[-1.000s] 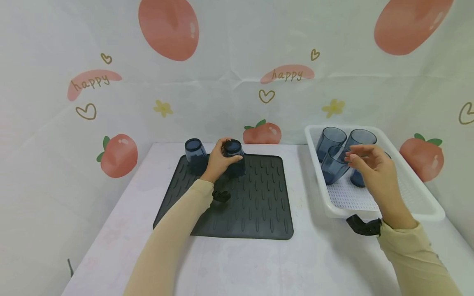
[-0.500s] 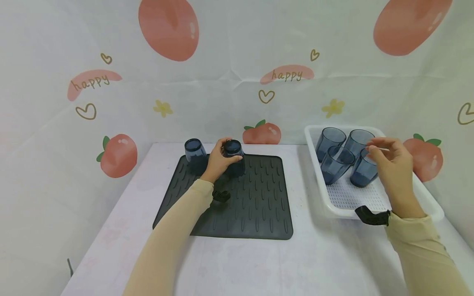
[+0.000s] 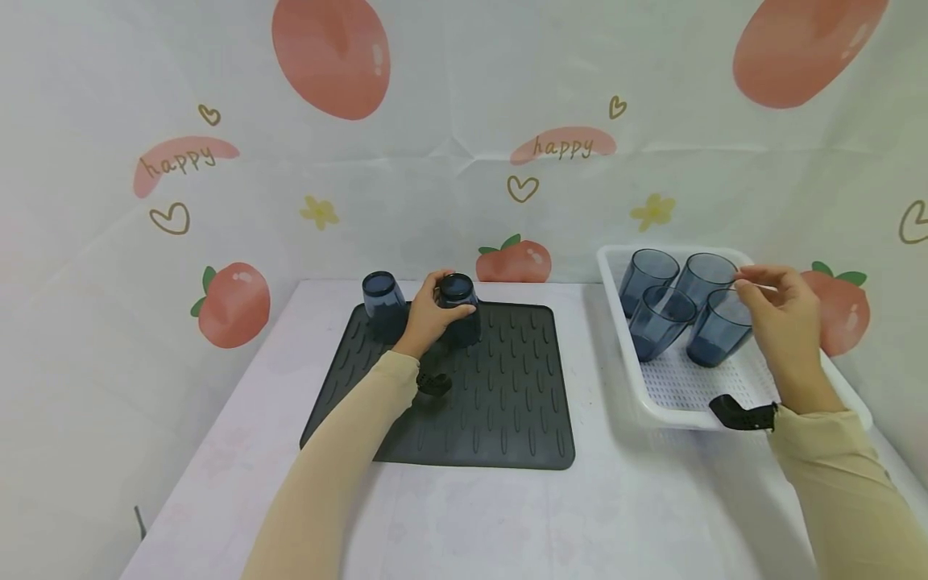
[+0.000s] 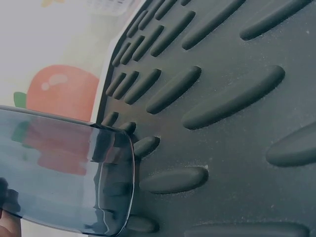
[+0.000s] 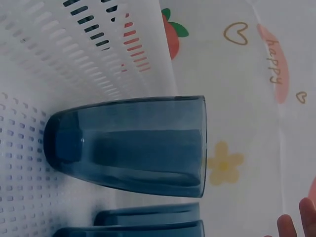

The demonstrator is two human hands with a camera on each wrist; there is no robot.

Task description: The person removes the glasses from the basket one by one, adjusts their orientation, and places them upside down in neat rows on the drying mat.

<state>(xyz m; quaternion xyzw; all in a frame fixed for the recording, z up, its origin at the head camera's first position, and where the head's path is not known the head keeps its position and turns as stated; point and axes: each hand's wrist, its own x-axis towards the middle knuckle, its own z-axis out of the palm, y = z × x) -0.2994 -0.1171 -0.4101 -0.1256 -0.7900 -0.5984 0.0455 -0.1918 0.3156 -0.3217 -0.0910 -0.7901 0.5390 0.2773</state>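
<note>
On the black drying mat (image 3: 500,379), my left hand (image 3: 423,322) grips an upside-down blue glass (image 3: 465,326), its thumb and fingers around the side near the base. The left wrist view shows this see-through glass (image 4: 64,173) with its rim right at the ridged mat. A second blue glass (image 3: 384,306) stands upside down to its left. My right hand (image 3: 786,330) is over the white basket, fingers loosely bent, beside the rim of the front right glass (image 3: 718,326). In the right wrist view, its fingertips (image 5: 286,227) are apart from the nearest upright glass (image 5: 133,148).
The white basket (image 3: 638,403) with a perforated bottom stands at the right of the table. Three other upright blue glasses share it: one at front left (image 3: 658,322), two behind (image 3: 648,278). A patterned backdrop (image 3: 435,201) rises behind the table (image 3: 464,515).
My right hand has moved to the right above the basket, uncovering the front right glass. My left hand and its glass have stayed in place.
</note>
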